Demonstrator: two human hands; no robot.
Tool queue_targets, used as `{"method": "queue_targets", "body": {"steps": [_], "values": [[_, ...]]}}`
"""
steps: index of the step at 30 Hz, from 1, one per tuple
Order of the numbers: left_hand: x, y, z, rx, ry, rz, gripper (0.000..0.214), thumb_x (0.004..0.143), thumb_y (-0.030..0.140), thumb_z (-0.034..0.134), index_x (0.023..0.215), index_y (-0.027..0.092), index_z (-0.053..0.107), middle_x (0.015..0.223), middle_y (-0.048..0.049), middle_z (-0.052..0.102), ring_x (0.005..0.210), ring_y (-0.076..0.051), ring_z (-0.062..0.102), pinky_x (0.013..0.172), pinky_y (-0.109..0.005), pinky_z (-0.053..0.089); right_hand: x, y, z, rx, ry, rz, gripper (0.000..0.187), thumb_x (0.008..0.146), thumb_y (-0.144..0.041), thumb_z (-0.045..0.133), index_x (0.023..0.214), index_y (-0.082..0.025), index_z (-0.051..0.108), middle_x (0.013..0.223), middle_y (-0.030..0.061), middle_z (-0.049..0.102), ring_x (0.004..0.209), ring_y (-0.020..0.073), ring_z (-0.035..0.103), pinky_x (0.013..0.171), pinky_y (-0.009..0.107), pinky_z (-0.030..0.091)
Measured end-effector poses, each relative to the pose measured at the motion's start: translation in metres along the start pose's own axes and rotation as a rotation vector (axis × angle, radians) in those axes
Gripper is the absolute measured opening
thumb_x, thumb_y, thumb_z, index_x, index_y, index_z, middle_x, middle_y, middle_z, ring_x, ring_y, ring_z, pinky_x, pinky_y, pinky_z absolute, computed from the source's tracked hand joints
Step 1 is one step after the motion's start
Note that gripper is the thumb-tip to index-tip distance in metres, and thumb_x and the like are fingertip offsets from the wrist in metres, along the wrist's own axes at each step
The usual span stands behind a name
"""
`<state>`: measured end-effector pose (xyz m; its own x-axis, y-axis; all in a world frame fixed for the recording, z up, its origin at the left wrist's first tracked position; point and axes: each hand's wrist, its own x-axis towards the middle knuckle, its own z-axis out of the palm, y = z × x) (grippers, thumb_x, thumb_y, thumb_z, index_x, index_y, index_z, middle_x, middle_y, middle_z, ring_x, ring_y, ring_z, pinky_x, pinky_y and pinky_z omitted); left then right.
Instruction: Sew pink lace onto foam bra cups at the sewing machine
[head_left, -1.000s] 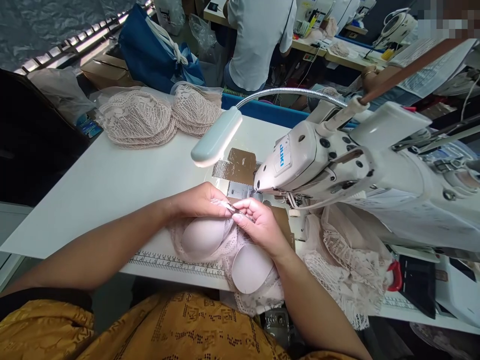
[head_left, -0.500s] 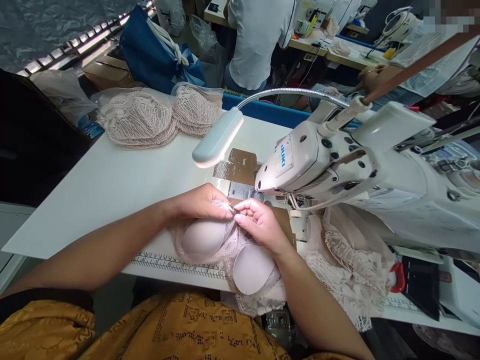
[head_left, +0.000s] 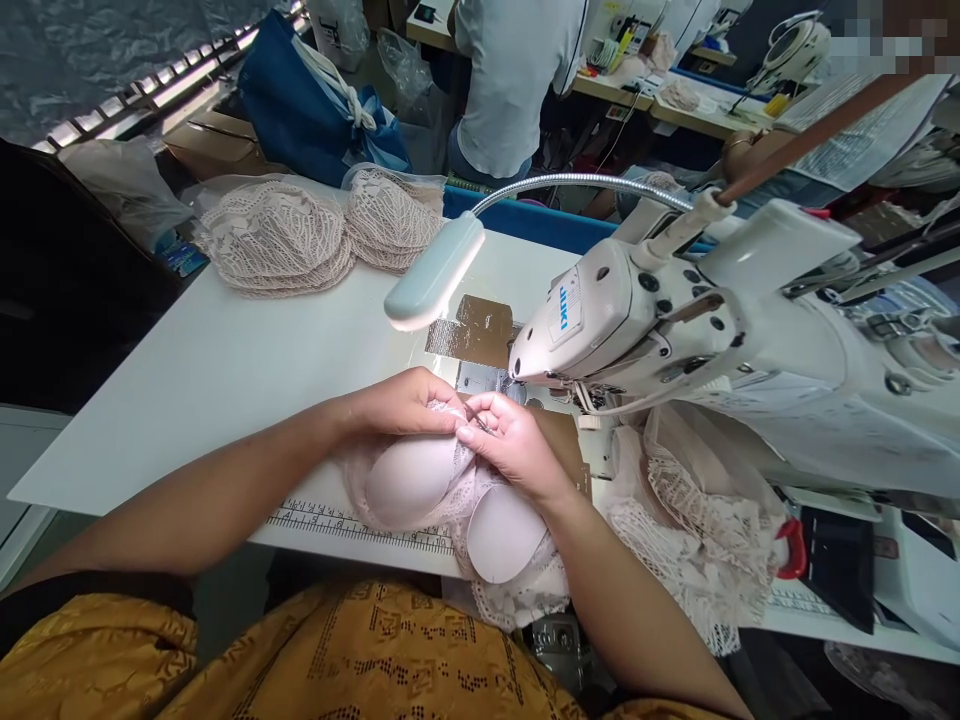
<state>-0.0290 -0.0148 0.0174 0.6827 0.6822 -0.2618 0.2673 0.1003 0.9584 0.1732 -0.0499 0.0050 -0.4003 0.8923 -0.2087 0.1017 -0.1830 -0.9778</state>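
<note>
1. A sewing workshop. A white table (head_left: 225,370) fills the foreground. Beyond it, a person in a white shirt (head_left: 517,80) sits facing away at another bench, near a blue bag (head_left: 300,100).
2. A white sewing machine (head_left: 675,320) stands on the right of the table, its head pointing toward the camera wearer. A bendy-necked lamp (head_left: 435,275) hangs low just beside the needle end, likely so its light falls where the fingers work.
3. A pale pink bra (head_left: 450,490) with padded cups and lace trim lies at the near edge of the table, just in front of the needle. Its smooth side faces up. One cup hangs over the edge, past a ruler (head_left: 352,525) printed along the table.
4. The left hand (head_left: 397,400) rests on the far cup with its fingers curled shut, pinching the lace edge at the middle of the bra. It seems to be holding the fabric flat and steady.
5. The right hand (head_left: 514,445) meets it fingertip to fingertip, thumb and forefinger closed on the same bit of lace. Something thin and dark shows between the fingertips, too small to name.
6. A stack of lace cups (head_left: 277,240) sits at the far left of the table, and a heap of lace (head_left: 697,540) lies below the machine on the right. Both are well apart from the hands, probably set aside to keep the working spot free.
</note>
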Motion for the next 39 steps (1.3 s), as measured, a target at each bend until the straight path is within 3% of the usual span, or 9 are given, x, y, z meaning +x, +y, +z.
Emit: {"method": "queue_targets", "body": {"steps": [4,8,12,18,24,30,34,37,39], "values": [[-0.006,0.001,-0.019,0.080,-0.027,-0.068,0.030,0.075,0.038,0.072,0.090,0.013,0.070,0.082,-0.0031,0.065,0.072,-0.013,0.058,0.062,-0.021,0.044,0.000,0.000,-0.005,-0.102,0.095,-0.033,0.019,0.076,-0.034,0.069,0.079,-0.022,0.054,0.067,-0.0049,0.053,0.061,0.0119,0.049,0.059,0.026,0.042],[-0.011,0.000,-0.036,0.158,0.024,-0.163,0.024,0.072,0.037,0.070,0.077,0.014,0.066,0.063,0.0010,0.055,0.052,-0.009,0.047,0.044,-0.019,0.030,-0.001,-0.001,-0.016,-0.251,0.142,0.014,0.015,0.076,-0.032,0.062,0.075,-0.022,0.051,0.059,-0.0080,0.041,0.053,0.0099,0.038,0.051,0.024,0.030],[-0.005,0.007,-0.038,0.338,0.086,-0.176,0.016,0.073,0.031,0.064,0.072,0.016,0.062,0.061,0.0017,0.054,0.050,-0.009,0.044,0.045,-0.020,0.029,-0.010,-0.008,-0.029,-0.438,0.115,0.108,0.012,0.078,-0.031,0.057,0.074,-0.022,0.051,0.060,-0.0073,0.045,0.056,0.0107,0.041,0.053,0.024,0.029],[0.028,0.020,-0.022,0.693,0.175,0.035,0.017,0.081,0.030,0.054,0.078,0.016,0.063,0.071,-0.0008,0.063,0.063,-0.015,0.056,0.057,-0.024,0.038,-0.032,-0.010,-0.046,-0.602,0.013,0.137,0.009,0.079,-0.029,0.055,0.076,-0.021,0.053,0.061,-0.0065,0.048,0.058,0.0119,0.045,0.058,0.024,0.033],[0.031,0.025,0.003,1.079,0.384,0.228,0.030,0.089,0.029,0.051,0.111,0.012,0.063,0.108,-0.0124,0.062,0.098,-0.027,0.059,0.081,-0.036,0.047,-0.043,-0.014,-0.058,-0.747,0.004,0.068,0.021,0.084,-0.036,0.054,0.070,-0.021,0.050,0.067,-0.0034,0.052,0.064,0.0135,0.048,0.060,0.025,0.033],[0.013,0.018,0.046,1.227,0.239,0.197,0.041,0.090,0.038,0.054,0.118,0.009,0.061,0.112,-0.0181,0.061,0.102,-0.032,0.059,0.084,-0.045,0.052,-0.035,-0.022,-0.058,-0.920,0.057,-0.063,0.034,0.089,-0.039,0.051,0.060,-0.021,0.047,0.061,-0.0028,0.048,0.061,0.0135,0.046,0.058,0.025,0.031],[0.015,0.006,0.044,1.233,0.186,0.279,0.042,0.089,0.035,0.055,0.120,0.007,0.062,0.125,-0.0210,0.057,0.115,-0.035,0.053,0.097,-0.049,0.048,-0.029,-0.008,-0.049,-1.036,0.088,-0.206,0.015,0.083,-0.020,0.052,0.085,-0.020,0.067,0.085,0.0028,0.063,0.078,0.0166,0.056,0.067,0.025,0.038],[0.020,0.002,0.028,1.197,0.112,0.365,0.044,0.089,0.036,0.055,0.123,0.008,0.062,0.132,-0.0210,0.055,0.120,-0.035,0.052,0.101,-0.048,0.046,-0.028,0.002,-0.042,-1.171,0.071,-0.184,0.043,0.081,-0.015,0.052,0.121,-0.022,0.065,0.101,0.0053,0.067,0.088,0.0193,0.060,0.071,0.026,0.041],[0.023,0.002,0.017,1.174,0.065,0.412,0.045,0.089,0.036,0.054,0.124,0.008,0.062,0.135,-0.0210,0.053,0.124,-0.035,0.050,0.105,-0.048,0.044,-0.029,0.005,-0.040,-1.252,0.063,-0.156,0.050,0.081,-0.015,0.052,0.130,-0.022,0.061,0.103,0.0066,0.067,0.087,0.0202,0.061,0.070,0.027,0.042]]}}
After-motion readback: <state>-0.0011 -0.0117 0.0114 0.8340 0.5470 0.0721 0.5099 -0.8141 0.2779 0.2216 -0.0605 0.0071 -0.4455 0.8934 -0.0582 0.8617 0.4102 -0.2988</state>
